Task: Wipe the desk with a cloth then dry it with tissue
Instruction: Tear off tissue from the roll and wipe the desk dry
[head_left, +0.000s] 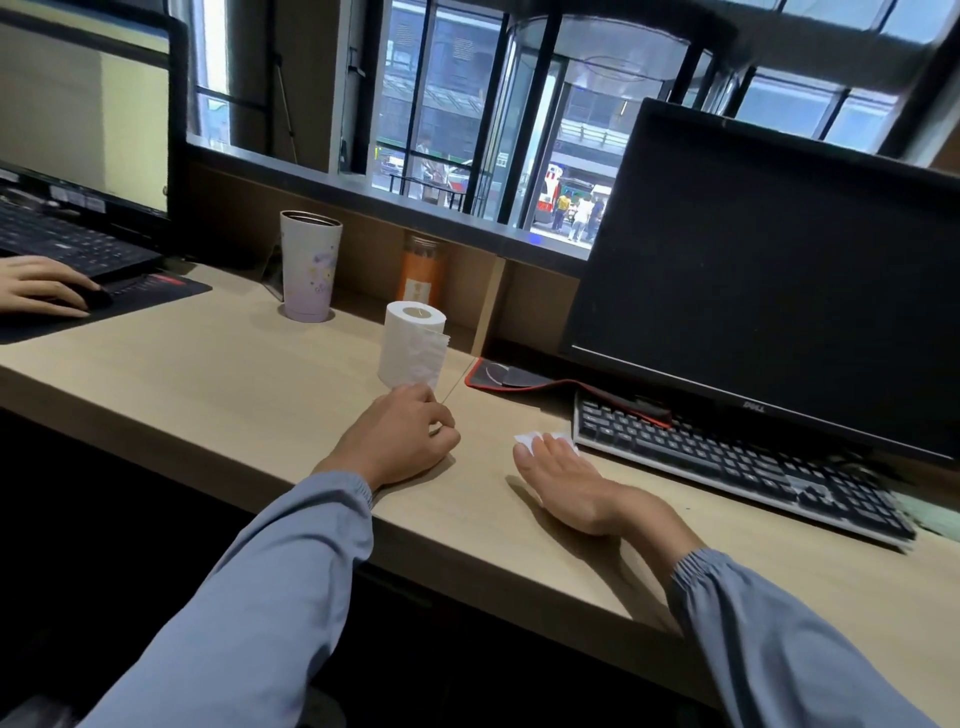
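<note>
Wide pale-wood desk (208, 374) is running under a big window (467, 130), with a street showing beyond the glass. Biggest thing on it: a dark monitor (779, 270) is standing on the right, and a keyboard (727, 462) is lying just in front of it. A red-edged pad (519, 376) is poking out from under the keyboard's far corner. At far left a second monitor (83, 114) is glowing, and another person's hand (41, 291) is resting on a mouse (96, 297).

Over to the containers. A white-and-lilac tumbler (309, 265) is standing upright at the back with its top open, but its contents are hiding from this angle. Just right of it, in a recess, an orange bottle (423, 275) is sitting upright, looking orange nearly to its clear top.

The roll (410, 348) is standing on end mid-desk, a loose sheet hanging down its front. The left hand (400, 441) is resting right at its base, fingers curled; whether they are pinching that sheet, I can't tell. The right hand (566, 483) is lying flat, fingers straight, pressing a small white tissue (527, 439) onto the desk just beside the keyboard's near corner. Past the keyboard's right end, what looks like a pale green cloth (932, 514) is peeking in, blurred.
</note>
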